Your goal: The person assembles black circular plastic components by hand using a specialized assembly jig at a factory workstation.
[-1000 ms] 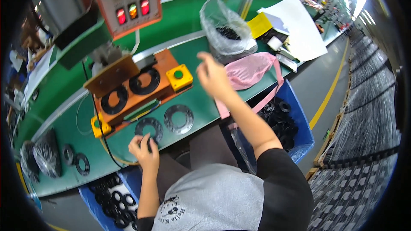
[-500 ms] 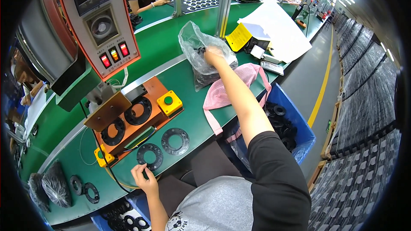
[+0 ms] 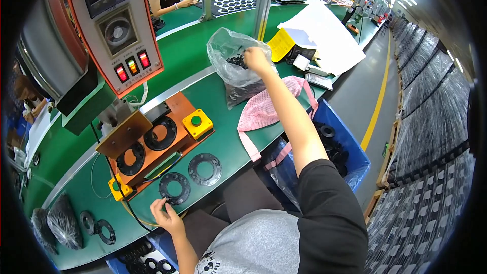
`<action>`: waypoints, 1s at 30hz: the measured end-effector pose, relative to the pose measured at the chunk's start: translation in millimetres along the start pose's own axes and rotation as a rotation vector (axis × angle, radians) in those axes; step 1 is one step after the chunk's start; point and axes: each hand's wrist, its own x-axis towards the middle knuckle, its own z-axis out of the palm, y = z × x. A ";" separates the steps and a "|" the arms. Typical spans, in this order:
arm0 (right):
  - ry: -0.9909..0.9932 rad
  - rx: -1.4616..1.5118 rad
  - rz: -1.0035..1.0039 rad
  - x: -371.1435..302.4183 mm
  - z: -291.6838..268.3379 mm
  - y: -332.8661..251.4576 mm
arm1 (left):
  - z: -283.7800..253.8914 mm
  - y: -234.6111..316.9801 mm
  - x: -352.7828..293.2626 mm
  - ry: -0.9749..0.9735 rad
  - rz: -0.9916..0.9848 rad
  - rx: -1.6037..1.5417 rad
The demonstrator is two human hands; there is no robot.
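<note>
My right hand [image 3: 257,59] is at the mouth of an open clear plastic bag [image 3: 223,53], above the small black parts [image 3: 237,61] inside. Its fingers are closed, and what they hold is hidden. Down at the bench's near edge, my left hand [image 3: 168,216] pinches thumb and forefinger together beside a flat black ring [image 3: 174,188]; anything between the fingertips is too small to name. A second black ring [image 3: 205,169] lies flat to the right of the first. Two more rings, a left one [image 3: 131,159] and a right one [image 3: 160,133], sit in the orange press fixture.
A press with a lit control panel [image 3: 112,33] overhangs the fixture, which has a green button box [image 3: 197,123]. A pink mesh bag [image 3: 259,109] hangs over the bench edge above a blue bin [image 3: 358,158] of black parts. Wrapped bags [image 3: 65,221] lie at left. People sit across the bench.
My right hand has lifted up out of the bag's opening, and the black parts show more. My left hand has drawn slightly down and left from the ring. The panel's green readout differs.
</note>
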 end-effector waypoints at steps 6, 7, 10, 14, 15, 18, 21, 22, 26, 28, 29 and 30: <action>-0.585 0.626 -0.128 -157.3 -37.2 -121.4 | -9.6 8.9 -17.4 0.088 -0.217 -0.209; -0.718 0.678 -0.131 -185.7 -36.3 -136.4 | -3.6 21.6 -11.8 0.055 -0.221 -0.260; -0.857 0.769 -0.158 -241.7 -31.1 -168.4 | 16.2 57.8 15.6 -0.187 -0.341 -0.581; -0.843 0.768 -0.251 -268.6 -3.8 -188.3 | 27.7 58.7 33.4 -0.241 -0.511 -0.724; -0.872 0.782 -0.256 -272.9 -1.5 -193.6 | 23.5 57.2 32.8 -0.207 -0.535 -0.734; -0.869 0.769 -0.318 -283.7 2.8 -203.9 | 14.4 55.3 24.7 -0.202 -0.539 -0.832; -0.824 0.744 -0.392 -291.9 4.4 -205.8 | 14.4 46.9 22.0 -0.141 -0.554 -0.870; -0.829 0.727 -0.391 -294.1 3.6 -206.3 | 13.8 45.0 21.9 -0.129 -0.560 -0.882; -0.927 0.795 -0.272 -298.0 -0.2 -205.6 | 5.3 49.4 25.9 -0.225 -0.584 -0.768; -0.899 0.802 -0.296 -297.2 -0.2 -202.7 | 2.9 49.1 24.1 -0.245 -0.606 -0.833; -0.869 0.811 -0.323 -296.1 0.2 -200.5 | 1.5 49.1 22.9 -0.241 -0.611 -0.835; -0.874 0.810 -0.320 -292.0 0.3 -196.0 | -0.7 49.7 22.0 -0.246 -0.624 -0.847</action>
